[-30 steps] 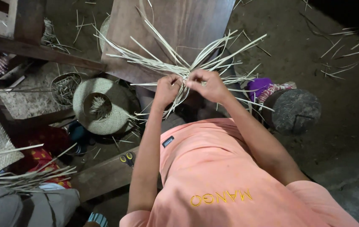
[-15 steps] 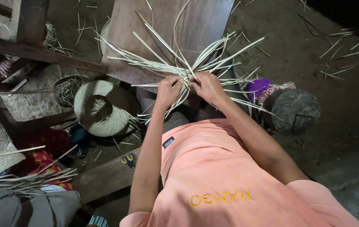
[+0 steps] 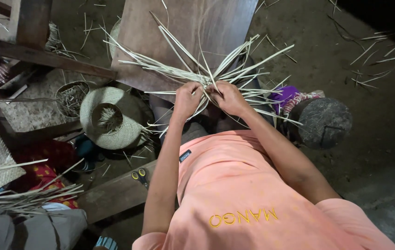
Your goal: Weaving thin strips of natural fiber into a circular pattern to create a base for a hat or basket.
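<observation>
**Fingers pinch the crossing of the strips**

Fingers of the left hand [image 3: 187, 98] and right hand [image 3: 227, 96] clench the woven centre of pale palm-leaf strips [image 3: 197, 69], over the wooden board [image 3: 183, 32]. Strips look light, springy, kink-prone; best gripped at the crossing.

Dim dirt floor [image 3: 355, 153], wooden board [image 3: 206, 23], timber beams [image 3: 44, 58] at left

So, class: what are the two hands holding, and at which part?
Both the left hand and the right hand grip a fan of pale strips at its centre, where the strips cross.
</observation>
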